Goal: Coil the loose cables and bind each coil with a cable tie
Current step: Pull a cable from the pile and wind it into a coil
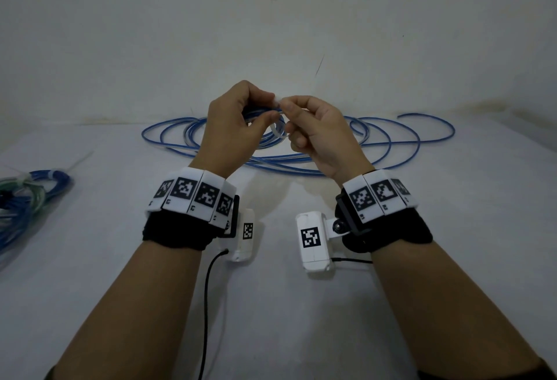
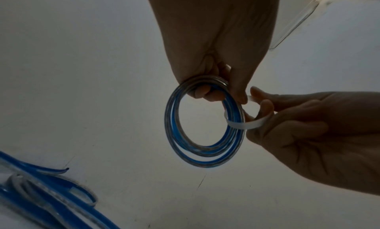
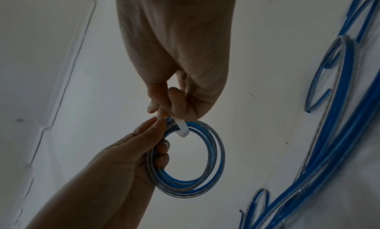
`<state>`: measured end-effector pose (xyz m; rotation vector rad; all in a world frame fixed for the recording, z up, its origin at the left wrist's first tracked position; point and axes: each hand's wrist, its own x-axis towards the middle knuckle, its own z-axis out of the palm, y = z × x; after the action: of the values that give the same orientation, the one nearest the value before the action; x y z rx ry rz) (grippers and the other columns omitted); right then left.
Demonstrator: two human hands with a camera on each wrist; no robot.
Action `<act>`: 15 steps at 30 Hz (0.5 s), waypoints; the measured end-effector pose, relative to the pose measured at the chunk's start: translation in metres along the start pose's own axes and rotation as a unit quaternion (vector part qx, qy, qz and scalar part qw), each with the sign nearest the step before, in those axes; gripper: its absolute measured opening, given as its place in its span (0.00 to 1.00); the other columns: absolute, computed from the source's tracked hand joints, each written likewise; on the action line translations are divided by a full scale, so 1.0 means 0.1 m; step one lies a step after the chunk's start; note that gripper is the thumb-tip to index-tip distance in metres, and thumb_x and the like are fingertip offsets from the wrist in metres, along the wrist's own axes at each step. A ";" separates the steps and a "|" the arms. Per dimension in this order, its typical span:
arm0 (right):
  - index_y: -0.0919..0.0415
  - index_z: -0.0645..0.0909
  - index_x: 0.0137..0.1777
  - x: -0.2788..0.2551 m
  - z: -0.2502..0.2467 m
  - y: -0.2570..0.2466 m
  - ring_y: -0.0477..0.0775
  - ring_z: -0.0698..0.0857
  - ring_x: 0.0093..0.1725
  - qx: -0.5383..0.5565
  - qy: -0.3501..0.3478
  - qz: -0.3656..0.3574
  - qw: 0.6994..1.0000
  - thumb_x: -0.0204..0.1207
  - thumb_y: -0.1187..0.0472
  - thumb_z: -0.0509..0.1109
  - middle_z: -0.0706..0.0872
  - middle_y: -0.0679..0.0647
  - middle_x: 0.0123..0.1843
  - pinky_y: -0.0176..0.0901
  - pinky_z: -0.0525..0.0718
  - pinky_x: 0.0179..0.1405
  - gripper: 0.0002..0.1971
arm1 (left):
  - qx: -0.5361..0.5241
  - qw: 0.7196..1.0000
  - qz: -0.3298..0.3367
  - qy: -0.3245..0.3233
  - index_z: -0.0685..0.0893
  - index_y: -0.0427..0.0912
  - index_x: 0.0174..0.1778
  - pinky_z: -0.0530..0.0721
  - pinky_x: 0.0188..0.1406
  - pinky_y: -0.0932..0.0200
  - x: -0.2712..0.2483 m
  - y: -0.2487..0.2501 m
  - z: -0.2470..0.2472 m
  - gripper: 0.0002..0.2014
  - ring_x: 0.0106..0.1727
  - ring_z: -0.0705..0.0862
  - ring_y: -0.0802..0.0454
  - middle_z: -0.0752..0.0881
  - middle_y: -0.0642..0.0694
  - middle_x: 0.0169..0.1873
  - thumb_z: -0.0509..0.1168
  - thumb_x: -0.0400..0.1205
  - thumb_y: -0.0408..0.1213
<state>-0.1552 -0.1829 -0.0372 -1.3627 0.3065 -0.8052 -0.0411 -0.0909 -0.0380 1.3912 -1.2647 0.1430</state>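
White tabletop [image 1: 422,244] carries loose blue cable [image 1: 376,150] at twelve o'clock, and above it the left hand [image 1: 232,120] grips a small coil [image 2: 203,123] while the right hand [image 1: 316,129] pinches a white cable tie [image 2: 240,124] looped around it, best cinched snugly with the turns kept bunched.

Hands: two, the left hand [image 1: 232,117] and the right hand [image 1: 319,135]
Held coil [image 2: 203,123]: one
Cable tie [image 2: 238,124]: one
Bound bundles [image 1: 21,199]: one heap, count unclear
Loose cable [image 1: 376,141]: one sprawl
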 end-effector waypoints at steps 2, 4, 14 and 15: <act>0.63 0.80 0.56 0.00 0.01 0.02 0.44 0.69 0.19 -0.013 0.007 -0.005 1.000 0.78 0.62 0.69 0.79 0.53 0.27 0.33 0.68 0.20 0.09 | -0.002 1.000 -0.003 -0.004 0.80 0.43 0.45 0.82 0.46 0.74 0.00 -0.01 0.00 0.08 0.43 0.86 0.70 0.84 0.59 0.40 0.71 0.75 0.28; 0.64 0.80 0.60 0.00 0.01 0.03 0.44 0.68 0.19 -0.016 0.006 -0.011 1.000 0.79 0.62 0.68 0.78 0.53 0.27 0.34 0.67 0.20 0.11 | 0.002 1.000 -0.003 -0.017 0.81 0.43 0.44 0.82 0.46 0.73 0.00 -0.01 0.01 0.07 0.42 0.86 0.69 0.84 0.58 0.40 0.71 0.75 0.29; 0.61 0.82 0.42 0.02 -0.01 -0.02 0.44 0.63 0.18 0.020 -0.002 0.037 0.999 0.80 0.64 0.66 0.77 0.50 0.29 0.33 0.58 0.19 0.06 | 0.010 0.999 -0.003 -0.045 0.79 0.42 0.48 0.82 0.47 0.73 0.02 0.00 -0.02 0.09 0.43 0.86 0.65 0.85 0.55 0.39 0.70 0.75 0.28; 0.62 0.81 0.40 0.04 -0.01 -0.03 0.43 0.61 0.18 0.026 0.005 0.045 0.999 0.79 0.66 0.66 0.76 0.51 0.29 0.33 0.56 0.18 0.07 | 0.015 0.998 0.000 -0.053 0.79 0.43 0.48 0.82 0.48 0.73 0.02 0.01 -0.02 0.09 0.44 0.86 0.64 0.85 0.54 0.39 0.70 0.76 0.29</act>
<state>-0.1540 -0.1860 -0.0339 -1.2881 0.3502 -0.7414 -0.0399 -0.0904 -0.0355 1.4399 -1.3555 0.0902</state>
